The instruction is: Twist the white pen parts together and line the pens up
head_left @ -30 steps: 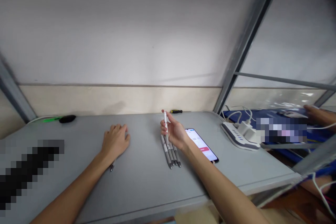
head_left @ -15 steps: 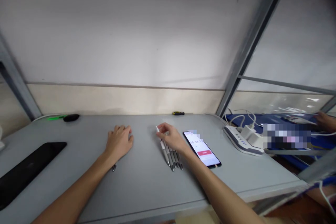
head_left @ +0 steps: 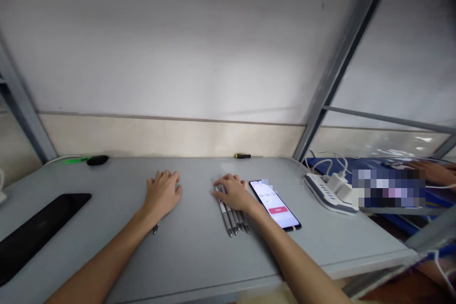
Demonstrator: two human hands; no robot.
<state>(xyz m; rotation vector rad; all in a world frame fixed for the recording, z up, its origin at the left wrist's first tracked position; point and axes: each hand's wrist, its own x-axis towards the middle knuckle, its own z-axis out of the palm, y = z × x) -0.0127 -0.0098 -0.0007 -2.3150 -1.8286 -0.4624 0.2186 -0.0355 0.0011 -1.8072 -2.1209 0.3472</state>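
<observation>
My left hand (head_left: 163, 194) rests palm down on the grey desk, fingers loosely bent and thumb apart. A pen's metal tip (head_left: 156, 229) pokes out beneath that wrist; the rest of this pen is hidden. Over the upper ends of several grey-and-white pens (head_left: 228, 218) lies my right hand (head_left: 233, 193), its thumb and fingers apart and touching them. The pens lie side by side with their tips towards me, and the hand covers their far ends. Just right of this hand, a phone (head_left: 274, 204) lies face up with a lit timer screen.
A black flat case (head_left: 42, 228) lies at the left. Along the back edge are a black mouse-like object (head_left: 97, 160) and a yellow-black screwdriver (head_left: 242, 156). A power strip (head_left: 329, 194) with white plugs sits at right, near another person's hand (head_left: 434, 171) beyond the metal post.
My right hand has lowered from pinching a pen's white end to lying across the row, and that pen now lies alongside the others. My left hand stays put.
</observation>
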